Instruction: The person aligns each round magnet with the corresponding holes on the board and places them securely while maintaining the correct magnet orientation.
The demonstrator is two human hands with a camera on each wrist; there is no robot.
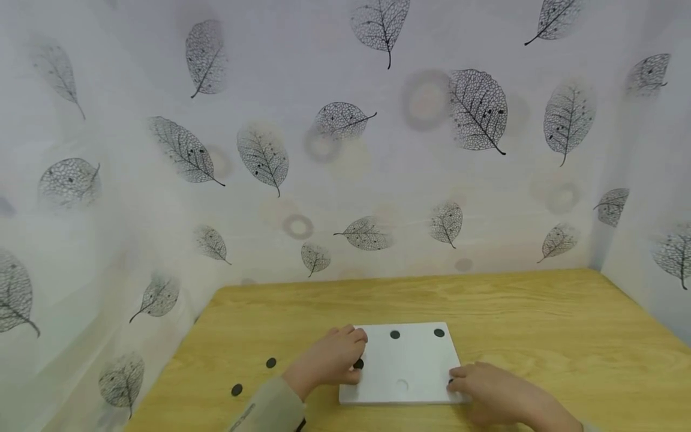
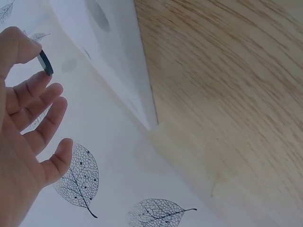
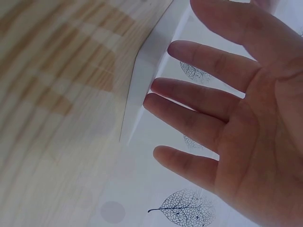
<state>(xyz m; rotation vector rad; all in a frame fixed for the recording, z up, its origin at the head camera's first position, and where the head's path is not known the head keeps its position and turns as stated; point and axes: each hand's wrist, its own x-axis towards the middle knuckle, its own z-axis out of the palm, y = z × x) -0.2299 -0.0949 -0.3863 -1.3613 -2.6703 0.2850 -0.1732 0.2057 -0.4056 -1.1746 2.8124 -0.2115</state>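
Note:
A flat white board (image 1: 406,360) lies on the table in the head view. Dark round discs sit along its far edge, one near the middle (image 1: 395,335) and another at the far right corner (image 1: 439,333). My left hand (image 1: 328,359) is over the board's left side, pinching a dark disc (image 2: 45,62) between thumb and forefinger. At the near right corner, my right hand (image 1: 493,387) touches the board with extended fingers. Part of a dark spot shows by those fingertips, mostly hidden. In the right wrist view the fingers (image 3: 194,116) look straight. A shallow round recess (image 1: 402,384) marks the board's near side.
Two loose dark discs, one farther (image 1: 271,363) and one nearer (image 1: 236,390), lie on the wooden table (image 1: 518,312) left of the board. A pale leaf-patterned sheet (image 1: 372,174) hangs behind the table and along both sides.

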